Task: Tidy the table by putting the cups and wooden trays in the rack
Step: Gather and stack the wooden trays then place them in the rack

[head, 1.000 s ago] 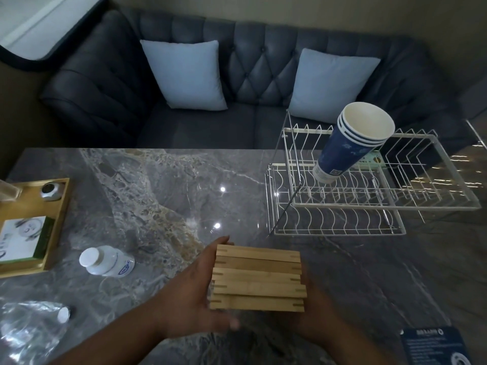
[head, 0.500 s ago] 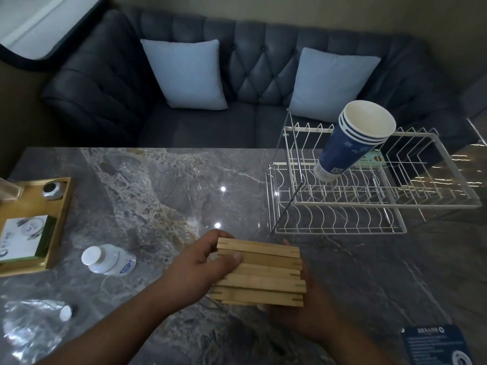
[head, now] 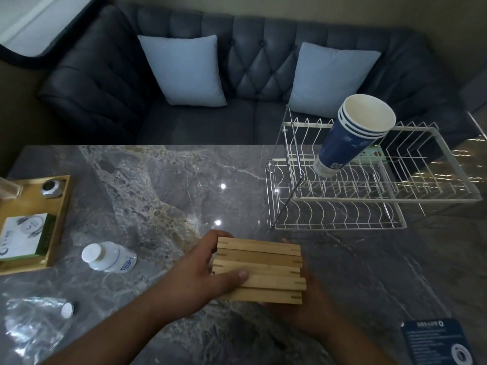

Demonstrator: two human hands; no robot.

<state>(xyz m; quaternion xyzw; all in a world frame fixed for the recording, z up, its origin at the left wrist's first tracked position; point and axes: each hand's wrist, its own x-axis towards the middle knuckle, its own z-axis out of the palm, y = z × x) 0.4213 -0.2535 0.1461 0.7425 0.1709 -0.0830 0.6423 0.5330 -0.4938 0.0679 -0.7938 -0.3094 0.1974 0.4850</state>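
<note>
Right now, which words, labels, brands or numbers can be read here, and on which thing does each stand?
None can be quoted.
Blue card: white heading and print, too blurred.
Stacked blue paper cups: code patch near the base, too small.
White bottle: blue label, unreadable.
White and green box: print blurred.
Stack of wooden trays: no marking seen.

Both forearms angle in from the bottom edge, left hand wrapped round the left end of the wooden trays with its thumb laid across them, right hand cupped underneath, fingertips peeking out behind.
</note>
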